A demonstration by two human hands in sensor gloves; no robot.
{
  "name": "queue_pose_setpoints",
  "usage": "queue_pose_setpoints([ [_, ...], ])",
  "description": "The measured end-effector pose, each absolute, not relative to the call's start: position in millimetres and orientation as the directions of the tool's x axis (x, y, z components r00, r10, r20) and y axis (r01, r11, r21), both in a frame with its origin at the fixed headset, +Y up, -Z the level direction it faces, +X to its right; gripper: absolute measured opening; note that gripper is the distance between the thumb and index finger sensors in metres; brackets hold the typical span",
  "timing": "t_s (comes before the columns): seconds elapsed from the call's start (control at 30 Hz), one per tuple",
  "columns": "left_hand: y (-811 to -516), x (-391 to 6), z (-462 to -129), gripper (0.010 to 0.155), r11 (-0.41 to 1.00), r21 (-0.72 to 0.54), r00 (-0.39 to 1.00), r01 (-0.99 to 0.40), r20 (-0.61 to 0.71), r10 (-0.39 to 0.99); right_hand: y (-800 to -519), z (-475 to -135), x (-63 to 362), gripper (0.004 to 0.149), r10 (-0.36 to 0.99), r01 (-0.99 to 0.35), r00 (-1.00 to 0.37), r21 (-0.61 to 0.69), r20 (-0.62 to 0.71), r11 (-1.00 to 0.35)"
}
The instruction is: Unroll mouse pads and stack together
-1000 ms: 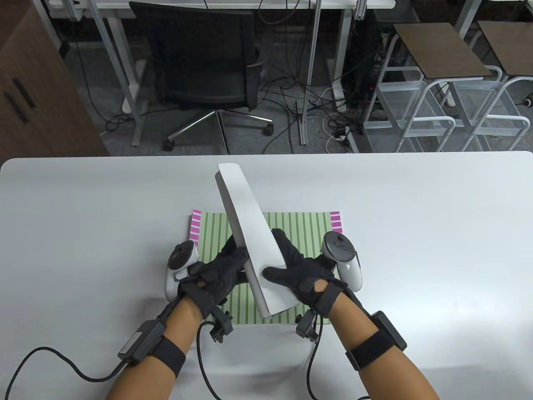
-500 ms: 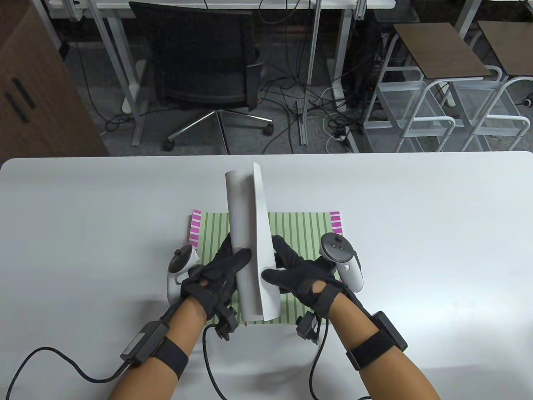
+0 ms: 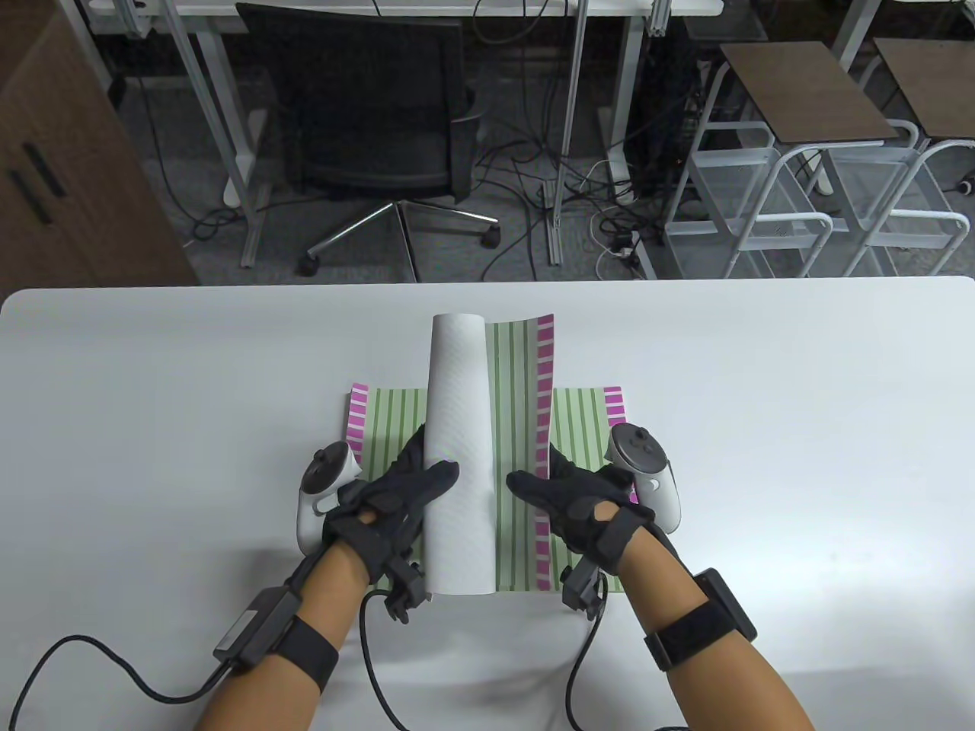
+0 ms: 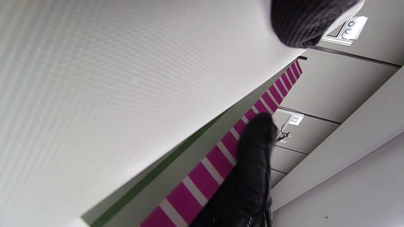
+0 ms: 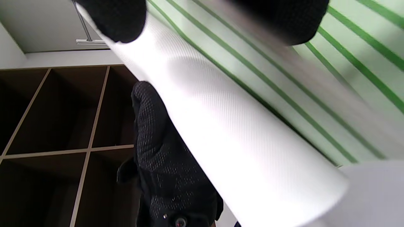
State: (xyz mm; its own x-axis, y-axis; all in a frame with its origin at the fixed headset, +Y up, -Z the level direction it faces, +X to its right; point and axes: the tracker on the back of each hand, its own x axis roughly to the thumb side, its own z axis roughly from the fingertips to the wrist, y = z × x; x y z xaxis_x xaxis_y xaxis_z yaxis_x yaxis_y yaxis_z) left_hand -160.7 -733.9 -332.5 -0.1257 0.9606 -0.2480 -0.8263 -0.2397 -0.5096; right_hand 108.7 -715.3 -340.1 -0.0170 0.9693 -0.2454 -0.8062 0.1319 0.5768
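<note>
A flat green-striped mouse pad (image 3: 579,426) with magenta striped ends lies on the white table (image 3: 762,426). Above it I hold a second pad, partly unrolled. Its white-backed roll (image 3: 455,449) is gripped by my left hand (image 3: 404,495). My right hand (image 3: 567,502) holds the unrolled flap (image 3: 525,396) by its magenta edge. The roll's white back fills the left wrist view (image 4: 126,94), with the magenta edge (image 4: 221,160) beside it. The right wrist view shows the roll (image 5: 227,132) and the green stripes (image 5: 315,78).
The table's far edge runs across the middle of the table view. Beyond it stand an office chair (image 3: 366,122), white stools (image 3: 800,152) and a wooden cabinet (image 3: 68,167). Cables run from my wrists over the table's front.
The rolled pad turned from slanted to straight and opened. My right hand pulled its flap to the right, showing the green stripes and magenta edge. My left hand kept hold of the roll.
</note>
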Motion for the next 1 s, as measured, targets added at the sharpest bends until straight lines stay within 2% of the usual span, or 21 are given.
queue_pose_setpoints([
  [0.07,-733.6,-161.7,-333.0,0.085,-0.251,-0.513,-0.134,-0.821,-0.254,0.958,-718.4,-341.5,112.2,0.070,0.964,-0.814,-0.007,0.562,-0.264,0.148],
  [0.17,-733.6,-162.5,-334.5,0.085,-0.286,-0.523,-0.164,-0.803,-0.268,0.950,-721.4,-343.5,115.6,0.067,0.958,-0.823,0.024,0.539,-0.287,0.182],
  [0.37,-738.5,-168.0,-337.5,0.086,-0.292,-0.489,-0.172,-0.822,-0.275,0.946,-721.9,-342.3,118.0,0.065,0.959,-0.840,0.049,0.508,-0.279,0.191],
  [0.57,-743.0,-176.1,-339.2,0.077,-0.263,-0.446,-0.152,-0.855,-0.270,0.951,-722.1,-342.4,121.2,0.065,0.962,-0.859,0.036,0.484,-0.271,0.168],
  [0.73,-747.8,-178.7,-339.0,0.072,-0.256,-0.484,-0.122,-0.837,-0.290,0.949,-720.2,-342.0,121.0,0.064,0.967,-0.859,0.003,0.495,-0.253,0.132],
  [1.0,-753.9,-173.4,-336.5,0.100,-0.192,-0.523,-0.030,-0.830,-0.302,0.953,-714.7,-339.3,116.3,0.062,0.976,-0.863,-0.032,0.499,-0.217,0.082],
])
